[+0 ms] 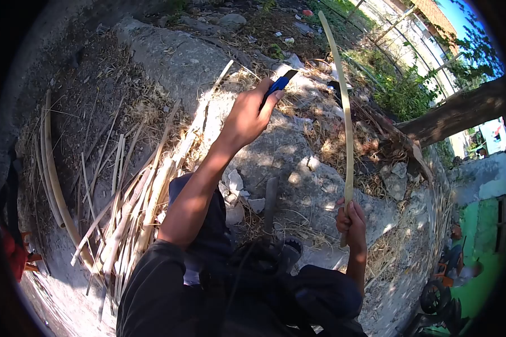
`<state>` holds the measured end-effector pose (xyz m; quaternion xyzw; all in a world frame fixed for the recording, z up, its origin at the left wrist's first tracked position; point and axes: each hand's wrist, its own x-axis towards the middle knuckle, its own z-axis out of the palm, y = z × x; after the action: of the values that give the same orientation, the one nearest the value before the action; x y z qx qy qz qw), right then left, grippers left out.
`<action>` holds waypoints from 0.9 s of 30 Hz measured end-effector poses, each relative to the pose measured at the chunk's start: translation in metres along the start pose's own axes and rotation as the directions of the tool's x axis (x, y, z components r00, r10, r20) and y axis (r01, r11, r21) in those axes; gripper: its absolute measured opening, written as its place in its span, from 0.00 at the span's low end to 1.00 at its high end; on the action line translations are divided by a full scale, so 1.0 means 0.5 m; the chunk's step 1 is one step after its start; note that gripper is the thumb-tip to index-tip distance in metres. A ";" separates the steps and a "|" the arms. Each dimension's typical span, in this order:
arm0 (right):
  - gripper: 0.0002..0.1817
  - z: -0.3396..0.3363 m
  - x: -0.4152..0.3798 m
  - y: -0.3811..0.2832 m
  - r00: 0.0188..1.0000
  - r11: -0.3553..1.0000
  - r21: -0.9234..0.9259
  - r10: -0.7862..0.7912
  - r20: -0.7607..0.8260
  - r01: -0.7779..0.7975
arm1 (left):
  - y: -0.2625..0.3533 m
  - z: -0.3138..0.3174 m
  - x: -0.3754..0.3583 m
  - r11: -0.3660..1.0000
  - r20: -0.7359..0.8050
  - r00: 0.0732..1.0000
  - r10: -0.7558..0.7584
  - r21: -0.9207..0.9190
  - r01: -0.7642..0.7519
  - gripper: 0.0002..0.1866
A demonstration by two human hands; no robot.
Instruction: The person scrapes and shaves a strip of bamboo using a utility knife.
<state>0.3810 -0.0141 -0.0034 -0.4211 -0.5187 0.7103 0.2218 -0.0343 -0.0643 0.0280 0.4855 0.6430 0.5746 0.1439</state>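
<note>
My left hand (249,115), stretched forward in the upper middle of the view, is closed around a blue utility knife (276,87). Its dark blade points up and to the right. At the right, my right hand (352,226) grips the lower end of a long, pale, slightly curved strip (346,112), which looks like split bamboo. The strip stands roughly upright and reaches nearly to the top of the view. Knife and strip are apart.
Many cut strips and sticks (146,208) lie heaped on the ground at the left. Ahead is a large rough rock surface (315,185) with dry grass and loose stones. A thick wooden log (461,115) slants at the right, near a green wall (480,236).
</note>
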 end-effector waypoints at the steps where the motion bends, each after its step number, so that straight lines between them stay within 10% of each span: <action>1: 0.20 0.013 0.002 -0.018 1.000 1.000 -0.001 -0.002 -0.006 0.002 | -0.002 0.004 0.000 0.998 0.002 0.999 0.052 0.027 -0.052 0.21; 11: 0.16 0.130 0.002 -0.142 0.961 0.963 -0.254 0.151 0.233 -0.089 | -0.010 0.021 -0.013 0.974 0.131 0.991 0.031 0.219 -0.059 0.22; 14: 0.15 0.144 0.001 -0.151 0.970 0.959 -0.265 0.156 0.185 -0.104 | -0.009 0.046 -0.029 0.886 0.070 0.930 0.361 0.287 -0.366 0.22; 17: 0.15 0.146 -0.008 -0.153 0.975 0.958 -0.268 0.153 0.164 -0.105 | -0.006 0.033 -0.002 0.960 0.131 0.991 -0.038 0.280 0.000 0.21; 27: 0.16 0.158 -0.017 -0.157 0.996 0.924 -0.381 0.047 0.079 -0.013 | -0.028 0.043 0.018 0.973 0.035 0.994 0.105 0.204 -0.110 0.23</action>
<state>0.3108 -0.0353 0.0806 -0.4328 -0.6491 0.6171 0.1025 -0.0292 -0.0424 0.0128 0.5388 0.6698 0.5062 0.0693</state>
